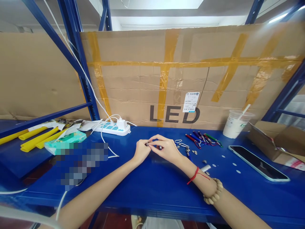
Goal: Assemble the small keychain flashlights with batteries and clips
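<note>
Over the middle of the blue table, my left hand (141, 152) and my right hand (168, 150) meet at the fingertips. Both are closed in a pinch at a tiny metallic piece (147, 144), mostly covered by fingers. A small dark cylindrical part (160, 147) pokes out among my right hand's fingers; its kind is unclear. To the right of that hand lie silver carabiner clips (183, 145) and small round metal pieces (194, 152). Beyond them is a group of slim coloured tubes with clips (202, 139). A short white cylinder (206, 168) rests near my right wrist.
A phone (258, 163), an open cardboard box (274, 140) and a plastic cup with straw (237, 124) stand right. Left are a power strip (115, 128) with cables, a green tissue pack (69, 140) and yellow tubes (43, 138). A large cardboard sheet (133, 89) closes the back.
</note>
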A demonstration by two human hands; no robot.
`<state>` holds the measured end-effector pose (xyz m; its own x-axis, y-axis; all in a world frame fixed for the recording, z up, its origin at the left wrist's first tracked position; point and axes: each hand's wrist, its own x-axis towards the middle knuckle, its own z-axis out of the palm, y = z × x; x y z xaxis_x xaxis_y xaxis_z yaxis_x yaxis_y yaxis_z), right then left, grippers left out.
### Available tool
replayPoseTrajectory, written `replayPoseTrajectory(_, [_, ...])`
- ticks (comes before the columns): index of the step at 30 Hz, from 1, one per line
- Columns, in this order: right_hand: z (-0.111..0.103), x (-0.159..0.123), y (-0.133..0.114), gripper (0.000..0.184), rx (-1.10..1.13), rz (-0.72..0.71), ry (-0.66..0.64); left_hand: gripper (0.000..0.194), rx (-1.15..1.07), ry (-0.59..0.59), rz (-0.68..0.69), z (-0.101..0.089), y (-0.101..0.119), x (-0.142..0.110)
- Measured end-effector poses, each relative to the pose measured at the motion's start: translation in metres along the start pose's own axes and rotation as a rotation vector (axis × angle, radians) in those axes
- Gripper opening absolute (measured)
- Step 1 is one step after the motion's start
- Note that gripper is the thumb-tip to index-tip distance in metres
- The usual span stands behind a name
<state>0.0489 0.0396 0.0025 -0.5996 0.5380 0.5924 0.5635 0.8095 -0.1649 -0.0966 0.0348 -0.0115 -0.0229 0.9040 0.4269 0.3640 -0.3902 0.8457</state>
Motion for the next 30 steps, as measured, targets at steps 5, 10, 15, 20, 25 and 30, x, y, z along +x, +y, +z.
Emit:
replayPoseTrajectory(5, [-0.006,0.0,-0.005,0.03,0.047,0.044,-0.035,0.02,-0.008,0.004,-0.009,0.0,0.0,0.0])
replayPoseTrajectory(10, [-0.007,0.001,-0.008,0.026,0.057,0.08,-0.042,0.015,0.006,0.007,-0.022,0.0,0.004,-0.001])
replayPoseTrajectory(15, [-0.01,0.004,-0.011,0.023,0.002,0.229,-0.077,0.018,0.028,0.07,-0.024,-0.001,0.003,0.004])
replayPoseTrajectory(20, [-0.027,0.01,-0.008,0.028,-0.204,0.474,-0.194,0.036,0.043,0.115,-0.043,-0.002,0.003,0.007])
replayPoseTrajectory(25, [-0.047,0.008,0.004,0.033,-0.227,0.551,-0.576,0.037,0.044,0.098,-0.113,-0.001,0.006,0.006])
replayPoseTrajectory(30, [-0.053,0.004,0.008,0.029,-0.152,0.542,-0.721,0.038,0.05,0.064,-0.119,0.001,0.004,0.005])
